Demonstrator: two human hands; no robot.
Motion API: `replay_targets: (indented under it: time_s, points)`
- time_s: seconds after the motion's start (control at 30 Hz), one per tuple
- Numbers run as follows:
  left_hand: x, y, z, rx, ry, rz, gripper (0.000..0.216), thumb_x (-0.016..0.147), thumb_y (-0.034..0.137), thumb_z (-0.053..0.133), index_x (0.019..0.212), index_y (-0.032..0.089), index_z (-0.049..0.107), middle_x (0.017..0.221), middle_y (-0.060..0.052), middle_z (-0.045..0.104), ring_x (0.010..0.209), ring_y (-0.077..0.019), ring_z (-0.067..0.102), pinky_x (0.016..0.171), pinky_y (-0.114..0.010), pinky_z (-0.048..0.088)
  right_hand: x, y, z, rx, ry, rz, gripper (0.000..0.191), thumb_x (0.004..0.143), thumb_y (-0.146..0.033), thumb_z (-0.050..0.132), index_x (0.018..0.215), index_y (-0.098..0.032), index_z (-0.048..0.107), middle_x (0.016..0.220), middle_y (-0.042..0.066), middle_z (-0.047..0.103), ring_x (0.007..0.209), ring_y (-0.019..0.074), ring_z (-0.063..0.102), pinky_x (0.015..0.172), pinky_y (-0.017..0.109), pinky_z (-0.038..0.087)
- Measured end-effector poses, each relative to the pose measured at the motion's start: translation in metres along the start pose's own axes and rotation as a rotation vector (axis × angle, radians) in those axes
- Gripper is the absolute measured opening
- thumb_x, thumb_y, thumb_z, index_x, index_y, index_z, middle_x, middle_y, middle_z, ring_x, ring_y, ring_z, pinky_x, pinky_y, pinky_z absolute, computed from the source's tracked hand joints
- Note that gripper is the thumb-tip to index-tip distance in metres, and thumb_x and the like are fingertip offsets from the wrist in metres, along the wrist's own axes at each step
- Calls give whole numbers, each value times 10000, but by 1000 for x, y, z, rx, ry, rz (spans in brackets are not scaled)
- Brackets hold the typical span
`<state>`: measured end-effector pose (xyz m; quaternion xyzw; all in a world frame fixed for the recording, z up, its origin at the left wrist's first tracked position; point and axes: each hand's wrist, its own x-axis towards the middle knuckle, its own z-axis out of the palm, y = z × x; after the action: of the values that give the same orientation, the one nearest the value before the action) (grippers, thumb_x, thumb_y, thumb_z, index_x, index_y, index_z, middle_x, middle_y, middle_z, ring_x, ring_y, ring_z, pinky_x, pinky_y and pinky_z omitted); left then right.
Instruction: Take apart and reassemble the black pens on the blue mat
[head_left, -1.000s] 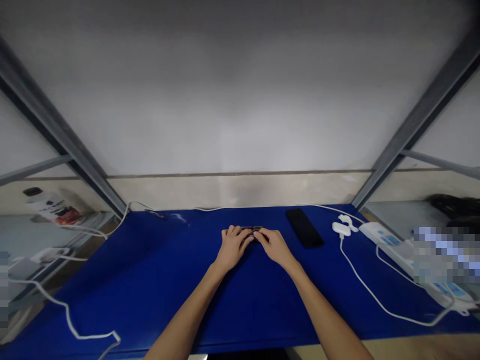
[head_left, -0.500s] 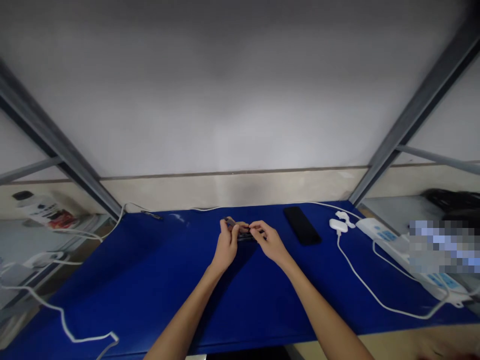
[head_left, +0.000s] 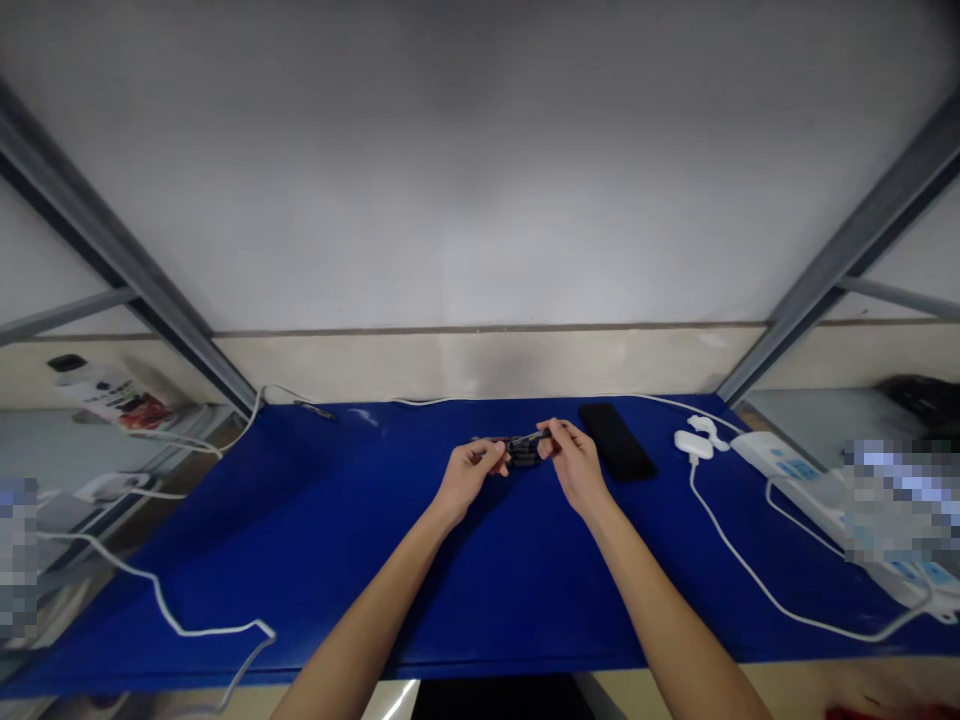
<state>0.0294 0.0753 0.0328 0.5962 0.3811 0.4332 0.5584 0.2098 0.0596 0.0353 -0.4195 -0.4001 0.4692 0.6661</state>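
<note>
Both my hands meet over the middle of the blue tabletop (head_left: 337, 580). My left hand (head_left: 466, 478) is closed, with thumb and fingers pinched at one end of a thin greyish stick (head_left: 529, 438). At the stick's other, darker end my right hand (head_left: 573, 462) is closed in a pinch. Whether the stick is a pen or some other slim part is too small to tell. Just beneath and behind it lie several short dark cylinder-like pieces (head_left: 525, 458) in a cluster, partly hidden by my left fingers.
Right of my hands lies a black phone (head_left: 617, 442). Farther right are a white earbud case (head_left: 694, 444) on a cable and a white power strip (head_left: 787, 470). A pen (head_left: 315, 410) lies at the back left. On the left shelf a bottle (head_left: 112, 395) leans; a white cable (head_left: 169, 615) hangs nearby.
My hands have moved apart slightly, the right one shifting right and up. The thin stick now spans between them, and the dark cluster is more exposed. The camera view has shifted a little.
</note>
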Motion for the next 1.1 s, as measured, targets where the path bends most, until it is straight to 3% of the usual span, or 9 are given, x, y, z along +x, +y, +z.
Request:
replay_targets:
  time_s: [0.17,0.27,0.43,0.6,0.87,0.97,1.1]
  points:
    - [-11,-5,21,107,-230,-3,478,870,555,557,664,142,685,631,-45,663,612,-135,568,662,-252,433,-1,-3,7,160,3,91,489,856,-673,504,729,-210,600,698,50,557,661,185,537,639,332,474]
    - [-15,-12,29,206,-236,-6,491,846,563,580,599,143,643,613,-32,638,559,-114,506,594,-236,386,-5,-4,12,204,-97,204,567,852,-754,378,623,-237,434,605,20,457,578,182,479,586,346,468]
    - [-16,-15,32,227,-188,-24,468,833,534,604,583,139,623,575,-16,615,513,-97,452,552,-232,337,-11,-6,14,254,-178,266,557,874,-724,319,574,-256,271,488,-70,176,422,128,169,402,286,298]
    - [-18,-13,35,186,-231,-65,398,798,509,654,648,141,629,592,-19,642,530,-104,483,561,-228,351,-11,-8,9,343,-106,337,501,873,-576,339,513,-261,190,437,-75,105,392,115,77,351,280,187]
    - [-12,-13,31,-93,-276,-100,500,874,569,525,710,127,690,613,-45,653,600,-145,554,633,-269,394,-7,-15,-1,378,-26,281,492,844,-560,384,528,-244,178,458,-74,104,407,115,77,362,270,188]
    - [-11,-13,28,-122,-289,-123,549,902,582,466,810,114,736,633,-65,680,614,-156,576,640,-277,395,-6,-17,-3,482,33,323,463,851,-505,370,531,-237,170,460,-72,101,420,113,52,364,274,158]
    - [-11,-12,27,-128,-289,-121,581,910,592,442,807,106,744,645,-78,693,624,-161,601,637,-279,387,-6,-18,-4,611,69,366,434,826,-452,411,539,-232,172,457,-77,109,422,103,43,358,268,144]
